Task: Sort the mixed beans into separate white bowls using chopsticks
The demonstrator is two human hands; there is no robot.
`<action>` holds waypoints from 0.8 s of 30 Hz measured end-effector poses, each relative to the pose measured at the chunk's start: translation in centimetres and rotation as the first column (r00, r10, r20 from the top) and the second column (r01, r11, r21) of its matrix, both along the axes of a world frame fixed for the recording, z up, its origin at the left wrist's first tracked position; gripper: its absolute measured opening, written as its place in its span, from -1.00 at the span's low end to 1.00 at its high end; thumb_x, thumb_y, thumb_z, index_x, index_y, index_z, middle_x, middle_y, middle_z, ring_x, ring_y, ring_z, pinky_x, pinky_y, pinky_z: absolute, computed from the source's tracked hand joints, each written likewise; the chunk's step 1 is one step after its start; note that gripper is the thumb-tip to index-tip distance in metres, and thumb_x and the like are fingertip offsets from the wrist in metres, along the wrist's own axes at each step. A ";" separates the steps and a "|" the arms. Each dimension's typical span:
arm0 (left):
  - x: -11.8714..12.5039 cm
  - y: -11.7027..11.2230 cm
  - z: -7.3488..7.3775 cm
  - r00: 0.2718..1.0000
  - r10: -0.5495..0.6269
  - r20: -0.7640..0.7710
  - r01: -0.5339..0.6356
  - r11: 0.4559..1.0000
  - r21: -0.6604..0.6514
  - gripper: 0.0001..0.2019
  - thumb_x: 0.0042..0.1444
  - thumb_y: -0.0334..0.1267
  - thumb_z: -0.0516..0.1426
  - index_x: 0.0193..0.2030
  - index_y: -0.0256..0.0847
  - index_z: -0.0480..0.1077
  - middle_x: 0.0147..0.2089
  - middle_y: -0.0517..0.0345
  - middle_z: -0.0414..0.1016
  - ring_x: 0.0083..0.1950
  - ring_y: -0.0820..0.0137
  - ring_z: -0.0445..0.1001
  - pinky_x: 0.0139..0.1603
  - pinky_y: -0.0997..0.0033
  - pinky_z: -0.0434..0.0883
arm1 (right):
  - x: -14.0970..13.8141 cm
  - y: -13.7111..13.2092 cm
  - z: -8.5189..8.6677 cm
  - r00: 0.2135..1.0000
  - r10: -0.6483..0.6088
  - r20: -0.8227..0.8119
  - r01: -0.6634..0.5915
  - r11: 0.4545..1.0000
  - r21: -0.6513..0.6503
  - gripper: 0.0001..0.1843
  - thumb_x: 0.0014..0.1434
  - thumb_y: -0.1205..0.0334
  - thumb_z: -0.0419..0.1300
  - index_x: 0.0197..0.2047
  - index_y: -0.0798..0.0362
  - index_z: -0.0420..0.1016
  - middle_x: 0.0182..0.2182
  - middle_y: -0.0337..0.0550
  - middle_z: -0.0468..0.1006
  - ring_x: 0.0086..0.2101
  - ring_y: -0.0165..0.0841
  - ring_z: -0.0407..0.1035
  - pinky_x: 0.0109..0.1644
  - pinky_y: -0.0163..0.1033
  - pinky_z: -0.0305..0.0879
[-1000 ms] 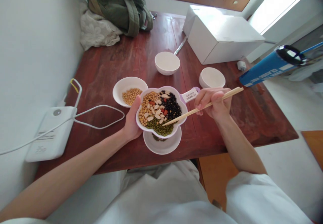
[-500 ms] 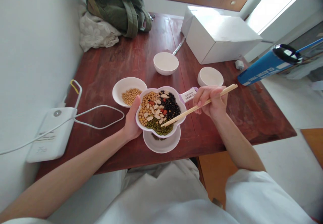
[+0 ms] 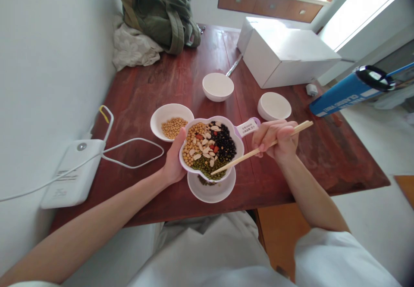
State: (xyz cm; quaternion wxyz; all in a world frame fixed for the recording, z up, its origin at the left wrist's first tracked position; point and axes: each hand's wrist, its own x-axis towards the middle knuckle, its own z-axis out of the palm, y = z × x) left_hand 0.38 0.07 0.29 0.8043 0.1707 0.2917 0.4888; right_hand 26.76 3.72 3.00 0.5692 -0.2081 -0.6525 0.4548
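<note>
My left hand [image 3: 175,160] grips the left side of a white, lilac-rimmed handled bowl [image 3: 183,165], its thumb at the rim. Inside lie yellow soybeans [image 3: 190,142], black beans [image 3: 226,142], green mung beans [image 3: 207,164], pale peanut pieces [image 3: 205,150] and a few red bits. In my right hand [image 3: 274,139] is a pair of chopsticks [image 3: 250,154], tips held together among the mung beans. The fingers of that hand are near the bowl's labelled handle [image 3: 247,127]; whether they touch it I cannot tell. Directly below sits a white bowl [image 3: 223,194] with some mung beans, partly covered.
Soybeans also fill part of a white bowl [image 3: 158,113] at the left. Farther back stand two more white bowls [image 3: 218,86] [image 3: 274,106]. A white box [image 3: 284,56], blue bottle [image 3: 351,89], green bag [image 3: 158,13] and white power bank [image 3: 73,173] with cable surround them.
The whole view has shifted a little. The chopstick tips have moved slightly toward the bowl's near rim, and some peanut pieces lie closer to the mung beans. Both hands keep their hold.
</note>
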 end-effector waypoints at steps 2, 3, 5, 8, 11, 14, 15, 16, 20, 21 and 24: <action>0.0 0.0 0.0 1.000 0.011 -0.003 -0.011 1.000 0.003 -0.37 0.48 0.19 0.11 0.47 -0.16 0.47 0.29 -0.08 0.71 0.48 -0.13 0.54 0.54 -0.15 0.44 | 0.4 0.0 0.3 0.999 -0.041 0.000 0.041 0.999 0.016 -0.29 0.52 -0.23 0.18 -0.54 0.00 0.73 -0.62 -0.08 0.59 -0.71 -0.37 0.40 -0.74 -0.28 0.26; 0.0 0.0 -0.1 1.000 0.010 -0.001 -0.010 1.000 0.007 -0.38 0.49 0.20 0.09 0.46 -0.16 0.49 0.28 -0.06 0.72 0.47 -0.13 0.55 0.53 -0.16 0.44 | 0.6 0.0 0.4 0.999 -0.052 0.008 0.052 0.998 0.031 -0.30 0.52 -0.24 0.19 -0.53 -0.01 0.73 -0.62 -0.09 0.60 -0.70 -0.36 0.41 -0.72 -0.26 0.26; 0.0 0.0 -0.3 1.000 -0.016 0.007 0.016 1.000 0.023 -0.38 0.50 0.21 0.06 0.43 -0.17 0.51 0.26 -0.03 0.72 0.45 -0.16 0.56 0.53 -0.15 0.45 | 1.1 0.0 0.8 0.997 -0.058 0.055 0.055 0.997 0.059 -0.33 0.51 -0.24 0.21 -0.51 -0.02 0.74 -0.59 -0.09 0.61 -0.67 -0.35 0.44 -0.69 -0.24 0.27; -0.1 0.0 -0.5 0.998 -0.061 0.013 0.060 0.995 0.077 -0.34 0.43 0.26 0.15 0.40 -0.21 0.53 0.27 -0.07 0.72 0.44 -0.20 0.56 0.52 -0.15 0.45 | 1.5 -0.5 1.7 0.981 -0.031 0.190 0.017 0.997 0.076 -0.38 0.50 -0.22 0.23 -0.46 -0.03 0.77 -0.55 -0.06 0.65 -0.61 -0.31 0.50 -0.65 -0.22 0.30; 0.0 0.0 -0.6 0.998 -0.060 0.024 0.057 0.993 0.103 -0.29 0.33 0.26 0.27 0.42 -0.19 0.51 0.32 -0.11 0.69 0.46 -0.20 0.55 0.55 -0.18 0.42 | 1.5 -1.3 2.5 0.966 -0.003 0.259 -0.016 0.997 0.071 -0.39 0.49 -0.23 0.23 -0.42 -0.02 0.78 -0.52 -0.04 0.68 -0.60 -0.31 0.50 -0.64 -0.23 0.33; 0.1 0.0 -0.7 0.997 -0.052 0.053 0.048 0.996 0.077 -0.32 0.37 0.21 0.25 0.46 -0.18 0.48 0.34 -0.11 0.68 0.49 -0.16 0.52 0.59 -0.17 0.38 | 1.3 -2.1 2.6 0.971 -0.016 0.237 0.012 1.000 0.020 -0.41 0.49 -0.21 0.24 -0.39 0.00 0.79 -0.48 -0.02 0.69 -0.60 -0.33 0.49 -0.65 -0.25 0.34; 0.1 -0.1 -0.7 0.997 -0.052 0.058 0.048 0.996 0.073 -0.32 0.37 0.20 0.25 0.46 -0.19 0.48 0.35 -0.12 0.67 0.50 -0.16 0.51 0.59 -0.16 0.37 | 1.2 -2.3 2.4 0.976 -0.017 0.217 0.018 1.000 -0.001 -0.42 0.50 -0.20 0.24 -0.38 0.01 0.80 -0.48 -0.02 0.68 -0.61 -0.34 0.49 -0.66 -0.26 0.34; 0.1 -0.1 -0.7 0.997 -0.054 0.057 0.050 0.996 0.072 -0.32 0.37 0.20 0.25 0.46 -0.19 0.48 0.35 -0.13 0.67 0.50 -0.16 0.51 0.60 -0.16 0.37 | 1.0 -2.5 2.2 0.981 -0.018 0.192 0.022 1.000 -0.020 -0.42 0.51 -0.19 0.23 -0.38 0.02 0.79 -0.48 -0.03 0.68 -0.62 -0.35 0.48 -0.67 -0.27 0.33; 0.3 -0.2 -0.6 0.998 -0.044 0.043 0.042 0.997 0.063 -0.33 0.38 0.20 0.23 0.46 -0.17 0.49 0.34 -0.10 0.68 0.50 -0.15 0.51 0.58 -0.16 0.39 | 0.4 -2.6 1.3 0.995 -0.024 0.097 0.031 0.997 -0.072 -0.39 0.52 -0.17 0.21 -0.41 0.04 0.77 -0.53 -0.04 0.65 -0.67 -0.38 0.43 -0.73 -0.30 0.25; 0.3 -0.2 -0.5 0.999 -0.035 0.041 0.032 0.998 0.055 -0.34 0.39 0.20 0.22 0.46 -0.15 0.49 0.34 -0.09 0.68 0.50 -0.14 0.51 0.57 -0.15 0.40 | 0.2 -2.6 1.2 0.997 -0.029 0.077 0.035 0.996 -0.083 -0.38 0.52 -0.17 0.22 -0.43 0.04 0.77 -0.55 -0.05 0.63 -0.69 -0.39 0.41 -0.74 -0.31 0.22; 0.4 -0.2 -0.4 0.999 -0.014 0.039 0.012 0.999 0.037 -0.37 0.43 0.20 0.18 0.47 -0.13 0.48 0.33 -0.07 0.69 0.49 -0.11 0.53 0.55 -0.13 0.42 | 0.0 -2.5 1.0 0.999 -0.017 0.028 0.020 0.993 -0.114 -0.36 0.53 -0.17 0.21 -0.45 0.05 0.75 -0.58 -0.06 0.60 -0.72 -0.43 0.35 -0.76 -0.33 0.14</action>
